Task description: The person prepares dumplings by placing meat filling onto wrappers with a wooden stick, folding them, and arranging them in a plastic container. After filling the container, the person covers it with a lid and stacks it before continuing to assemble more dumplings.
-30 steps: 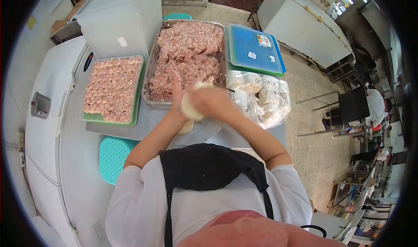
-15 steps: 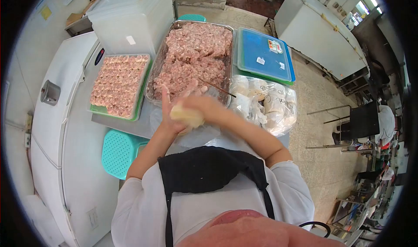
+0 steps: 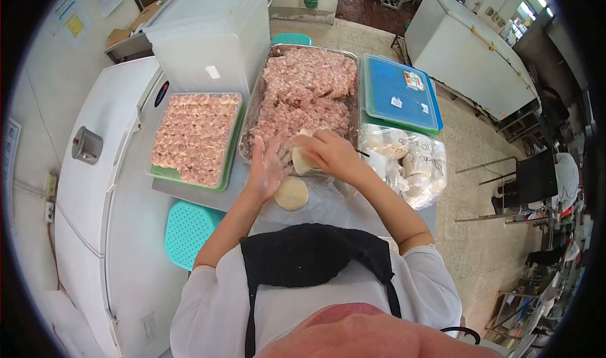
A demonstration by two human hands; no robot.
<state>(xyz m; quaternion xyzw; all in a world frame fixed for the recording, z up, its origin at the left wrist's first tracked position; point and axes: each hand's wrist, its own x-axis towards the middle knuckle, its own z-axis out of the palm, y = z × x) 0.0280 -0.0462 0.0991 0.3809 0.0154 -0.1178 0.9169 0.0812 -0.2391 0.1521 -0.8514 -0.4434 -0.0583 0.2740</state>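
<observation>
My right hand (image 3: 331, 156) pinches a pale round dough wrapper (image 3: 302, 162), which hangs from the fingers at the near edge of a metal tray. Just left of it, my left hand (image 3: 268, 170) is open, its fingers spread and whitish residue on them. On the table below the hands lies a pile of round dough wrappers (image 3: 291, 194). Pink ground meat (image 3: 309, 86) fills much of the metal tray (image 3: 359, 99). The tip of a thin dark stick (image 3: 362, 153) shows beside my right wrist; the rest is hidden.
Left of the meat stands a tray of filled dumplings (image 3: 197, 137) in rows. Behind it rise stacked clear plastic bins (image 3: 208, 48). To the right are blue and green lids (image 3: 401, 93) and plastic bags of wrappers (image 3: 413, 168). A turquoise stool (image 3: 189, 232) sits beside the table.
My hands have come apart, the right one moving right with the wrapper. The wrapper pile on the table is now exposed. The whole view has shifted slightly.
</observation>
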